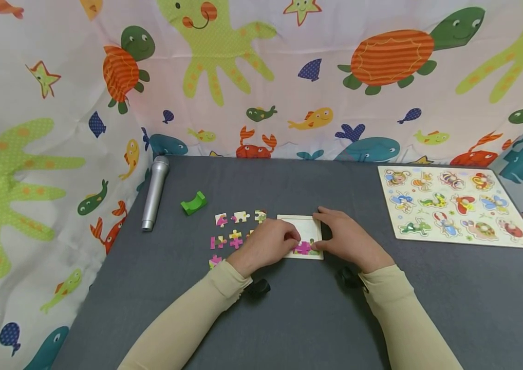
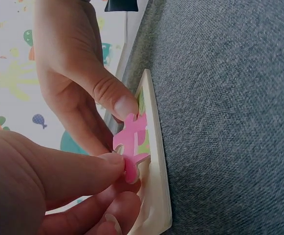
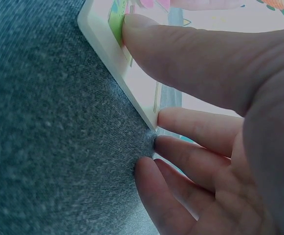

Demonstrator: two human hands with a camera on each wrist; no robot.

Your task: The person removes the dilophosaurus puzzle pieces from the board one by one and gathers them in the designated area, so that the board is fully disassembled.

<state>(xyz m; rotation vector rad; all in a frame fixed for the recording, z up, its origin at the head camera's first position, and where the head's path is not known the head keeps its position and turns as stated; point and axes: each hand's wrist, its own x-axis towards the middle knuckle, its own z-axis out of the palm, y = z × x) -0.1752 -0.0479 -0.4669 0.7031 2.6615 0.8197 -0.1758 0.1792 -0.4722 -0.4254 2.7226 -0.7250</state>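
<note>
My left hand [image 1: 268,244] pinches a pink jigsaw piece [image 2: 131,171] between thumb and fingertips, over the shallow wooden puzzle tray [image 1: 293,216]. Pink and green pieces [image 1: 304,248] lie along the tray's near side, close to the held piece. At the tray's right side, my right hand [image 1: 351,240] rests its thumb on a green piece [image 3: 116,23] in the corner. Its index fingertip touches the tray's outer edge, while the other fingers spread loosely at the cloth. Left of the tray sit several loose jigsaw pieces [image 1: 236,239], some partly covered by my left hand.
A silver microphone [image 1: 154,195] lies at the left, with a green curved block [image 1: 194,203] beside it. A board of insect pictures [image 1: 458,206] lies at the back right. Sea-animal curtains [image 1: 224,123] border the grey table [image 1: 298,318].
</note>
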